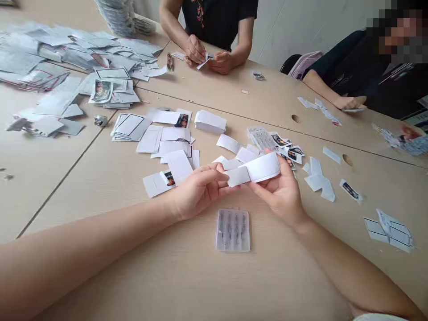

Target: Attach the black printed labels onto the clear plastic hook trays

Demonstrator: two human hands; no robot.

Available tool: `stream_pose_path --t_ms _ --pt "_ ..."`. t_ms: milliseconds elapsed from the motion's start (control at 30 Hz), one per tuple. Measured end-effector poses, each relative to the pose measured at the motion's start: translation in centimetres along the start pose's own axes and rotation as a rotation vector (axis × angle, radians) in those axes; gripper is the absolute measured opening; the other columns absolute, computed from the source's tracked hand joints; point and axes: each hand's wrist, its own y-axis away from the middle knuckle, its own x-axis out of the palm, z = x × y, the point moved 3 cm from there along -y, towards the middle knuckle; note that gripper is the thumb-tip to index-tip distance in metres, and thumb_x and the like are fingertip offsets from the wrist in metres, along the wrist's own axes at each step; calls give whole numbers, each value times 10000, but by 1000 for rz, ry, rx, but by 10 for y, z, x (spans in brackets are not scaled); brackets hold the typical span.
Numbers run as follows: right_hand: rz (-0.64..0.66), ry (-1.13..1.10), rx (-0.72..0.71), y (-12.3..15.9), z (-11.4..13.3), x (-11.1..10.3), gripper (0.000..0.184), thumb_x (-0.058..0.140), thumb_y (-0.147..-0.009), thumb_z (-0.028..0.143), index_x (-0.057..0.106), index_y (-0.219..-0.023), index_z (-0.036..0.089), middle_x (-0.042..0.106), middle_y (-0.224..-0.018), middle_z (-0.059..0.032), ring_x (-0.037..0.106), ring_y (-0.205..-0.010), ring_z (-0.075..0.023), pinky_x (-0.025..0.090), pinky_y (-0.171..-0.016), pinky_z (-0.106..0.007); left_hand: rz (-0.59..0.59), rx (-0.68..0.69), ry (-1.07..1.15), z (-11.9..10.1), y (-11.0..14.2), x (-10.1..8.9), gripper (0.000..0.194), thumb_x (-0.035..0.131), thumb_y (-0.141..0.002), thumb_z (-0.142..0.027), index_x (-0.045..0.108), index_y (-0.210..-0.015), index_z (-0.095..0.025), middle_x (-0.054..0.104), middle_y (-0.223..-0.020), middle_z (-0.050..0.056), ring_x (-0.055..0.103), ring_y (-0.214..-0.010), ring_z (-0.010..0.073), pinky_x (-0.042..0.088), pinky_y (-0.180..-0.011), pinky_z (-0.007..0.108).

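Left hand point(200, 191) and right hand point(276, 191) are both on a white paper strip point(259, 171), held just above the pale wood-look table point(187, 281), with the fingertips of the two hands close together. Left: not spread, thumb on top, fingers curled under, pinching the strip's end nearest it. Right: fingers curled up around the other end, which bows into a loop; exact thumb position can't tell. Just below the hands, on the person's side, a clear plastic blister tray point(232, 230) lies flat, untouched, with four dark slim items inside. Beyond the left hand: loose white cards point(175, 147), partly overlapping, one printed card point(157, 183) right beside the wrist side, and a neat stack of white cards point(210, 121) further out. Beyond the right hand: a cluster of printed labels point(287, 149), fingertips just short of it. Right of the right hand: white paper scraps point(317, 178). Far beyond the left hand: a big heap of silver foil sachets point(67, 58). Across the table, a co-worker's hands point(207, 53) pinch a small white piece point(203, 62). Further right, another person's hand point(349, 102) rests beside more white scraps point(321, 109).
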Motion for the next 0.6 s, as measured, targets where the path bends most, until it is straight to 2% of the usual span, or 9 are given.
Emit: stream_pose_path --t_ms 200,300,433,600 --pt "-1 83 25 1 5 -5 732 686 -789 201 312 -1413 286 476 -1364 -96 637 -1048 -198 565 -906 -317 -30 -23 -12 0 0 -1 139 526 -795 -105 463 -676 -141 594 -815 24 606 -861 131 516 -826 258" --pt "20 124 28 1 8 -8 765 695 -784 215 298 -1434 292 499 -1346 -93 628 -1066 -211 559 -923 -341 -45 -25 -10 0 0 -1 145 521 -788 -106 453 -667 -148 576 -769 14 591 -867 132 513 -855 289" --pt "76 153 36 1 9 -11 770 693 -791 213 291 -1441 309 536 -1303 -92 634 -1052 -224 561 -917 -385 -61 -31 -26 0 -1 -1 126 508 -775 -103 445 -676 -148 602 -808 23 588 -847 138 491 -870 314" --pt "95 111 79 -1 9 -12 741 695 -791 198 313 -1417 307 601 -1201 -86 662 -964 -206 567 -891 -394 -60 -29 -53 0 -1 -1 150 490 -761 -112 403 -648 -156 632 -816 57 580 -823 148 453 -766 258"
